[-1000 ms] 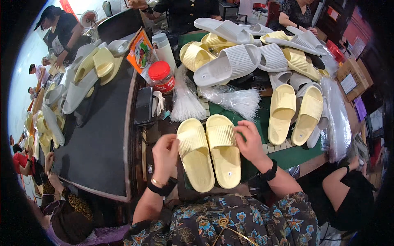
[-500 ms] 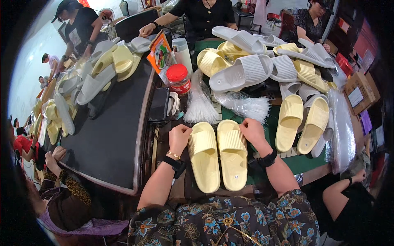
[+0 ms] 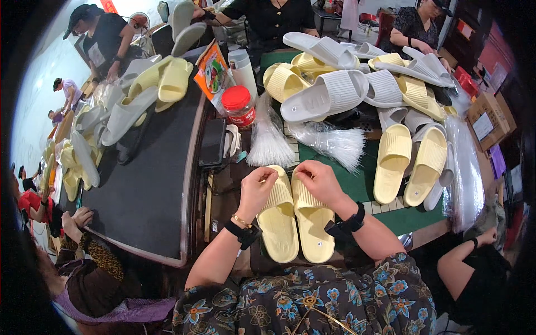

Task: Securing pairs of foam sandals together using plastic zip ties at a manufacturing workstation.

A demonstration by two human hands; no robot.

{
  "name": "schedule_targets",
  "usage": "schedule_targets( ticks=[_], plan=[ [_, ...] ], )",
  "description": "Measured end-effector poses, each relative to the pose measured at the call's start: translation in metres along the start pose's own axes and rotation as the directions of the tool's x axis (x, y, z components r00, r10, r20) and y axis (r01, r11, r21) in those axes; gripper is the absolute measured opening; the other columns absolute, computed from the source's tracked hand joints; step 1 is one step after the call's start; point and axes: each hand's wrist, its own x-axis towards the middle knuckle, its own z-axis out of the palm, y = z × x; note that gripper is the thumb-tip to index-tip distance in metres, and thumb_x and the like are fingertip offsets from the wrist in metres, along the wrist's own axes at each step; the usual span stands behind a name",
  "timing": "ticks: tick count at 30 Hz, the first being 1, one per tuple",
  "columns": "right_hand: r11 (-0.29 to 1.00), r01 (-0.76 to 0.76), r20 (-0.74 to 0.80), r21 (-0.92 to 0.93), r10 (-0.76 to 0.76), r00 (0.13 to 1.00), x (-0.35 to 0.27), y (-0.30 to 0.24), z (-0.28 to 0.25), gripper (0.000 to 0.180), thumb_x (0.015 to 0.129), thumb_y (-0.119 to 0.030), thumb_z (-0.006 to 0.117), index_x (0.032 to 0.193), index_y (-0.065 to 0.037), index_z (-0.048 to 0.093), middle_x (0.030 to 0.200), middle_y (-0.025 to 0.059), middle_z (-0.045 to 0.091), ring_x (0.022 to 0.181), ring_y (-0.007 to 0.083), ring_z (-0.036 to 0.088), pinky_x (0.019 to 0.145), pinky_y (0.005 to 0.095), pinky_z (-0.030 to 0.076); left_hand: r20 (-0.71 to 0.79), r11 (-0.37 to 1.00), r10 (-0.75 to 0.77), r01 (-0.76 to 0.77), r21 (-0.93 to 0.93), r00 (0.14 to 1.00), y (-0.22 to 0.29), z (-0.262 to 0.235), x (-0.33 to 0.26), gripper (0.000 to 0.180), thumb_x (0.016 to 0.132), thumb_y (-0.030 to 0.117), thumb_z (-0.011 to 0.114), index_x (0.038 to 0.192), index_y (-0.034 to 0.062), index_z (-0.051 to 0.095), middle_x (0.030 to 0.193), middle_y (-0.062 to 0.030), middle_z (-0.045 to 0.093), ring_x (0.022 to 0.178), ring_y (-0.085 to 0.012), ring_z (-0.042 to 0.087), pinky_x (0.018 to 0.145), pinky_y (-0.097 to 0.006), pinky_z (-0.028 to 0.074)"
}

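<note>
Left hand: (image 3: 258, 187) fingertips pinched narrow, above front of left slipper; can't tell if anything thin is held.
Right hand: (image 3: 318, 183) same narrow pinch, above right slipper's strap; contents can't be told.
Left slipper: (image 3: 278, 234) yellow, flat in front of person, toe away, strap partly behind left hand.
Right slipper: (image 3: 316, 231) yellow, parallel, just beside left one, strap partly covered by right hand.
Strand bundles: (image 3: 335, 145) two, clear, fanned out beyond the hands.
Jar: (image 3: 238, 105) red lid, left of bundles.
Device: (image 3: 212, 144) dark, flat, near jar.
Spare pair: (image 3: 392, 162) yellow, right of right hand, leaning on grey slippers.
Pile: (image 3: 329, 95) grey and yellow slippers, far side.
Clear bags: (image 3: 466, 178) stacked, right edge.
Carton: (image 3: 489, 123) brown, beyond bags.
</note>
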Motion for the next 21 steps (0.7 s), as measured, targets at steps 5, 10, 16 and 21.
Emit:
schedule_targets(
  ticks=[5, 10, 16, 21],
  plan=[
    [0.984, 0.137, 0.018, -0.114, -0.136, 0.991, -0.006, 0.009, 0.015, 0.01, 0.081, -0.014, 0.066, 0.083, -0.004, 0.064, 0.079, 0.0113, 0.063, 0.08, 0.0313, 0.06, 0.072, 0.0411, 0.047, 0.028, 0.999, -0.003, 0.002, 0.033, 1.0, 0.005, 0.004, -0.006, 0.014, 0.088, 0.009, 0.068, 0.094, -0.004, 0.067, 0.077, -0.0047, 0.066, 0.07, -0.0073, 0.058, 0.065, -0.025, 0.048],
    [0.977, 0.151, 0.021, -0.149, -0.149, 0.989, -0.006, 0.007, 0.017, 0.01, 0.08, -0.013, 0.067, 0.081, -0.004, 0.064, 0.079, 0.0108, 0.063, 0.08, 0.031, 0.06, 0.073, 0.0411, 0.047, 0.067, 0.98, 0.148, -0.155, 0.124, 0.987, -0.003, 0.006, -0.006, 0.009, 0.083, 0.007, 0.068, 0.09, 0.0005, 0.069, 0.081, -0.0127, 0.066, 0.072, -0.0258, 0.061, 0.066, -0.035, 0.049],
    [0.967, 0.196, 0.024, -0.165, -0.195, 0.981, -0.005, 0.009, 0.017, 0.009, 0.08, -0.012, 0.066, 0.08, -0.003, 0.064, 0.079, 0.0111, 0.063, 0.08, 0.0311, 0.06, 0.074, 0.0412, 0.047, 0.073, 0.964, 0.208, -0.217, 0.152, 0.976, 0.0, 0.008, -0.005, 0.008, 0.083, 0.006, 0.068, 0.089, 0.0017, 0.069, 0.079, -0.012, 0.065, 0.073, -0.0284, 0.06, 0.066, -0.037, 0.048],
    [0.967, 0.194, 0.017, -0.163, -0.194, 0.981, -0.006, 0.011, 0.018, 0.009, 0.08, -0.012, 0.066, 0.08, -0.003, 0.065, 0.079, 0.0116, 0.063, 0.08, 0.0313, 0.06, 0.075, 0.0413, 0.047, 0.08, 0.963, 0.203, -0.214, 0.163, 0.976, -0.001, 0.008, -0.006, 0.008, 0.082, 0.006, 0.068, 0.088, 0.002, 0.07, 0.079, -0.0115, 0.065, 0.073, -0.028, 0.06, 0.067, -0.037, 0.048]
  ],
)
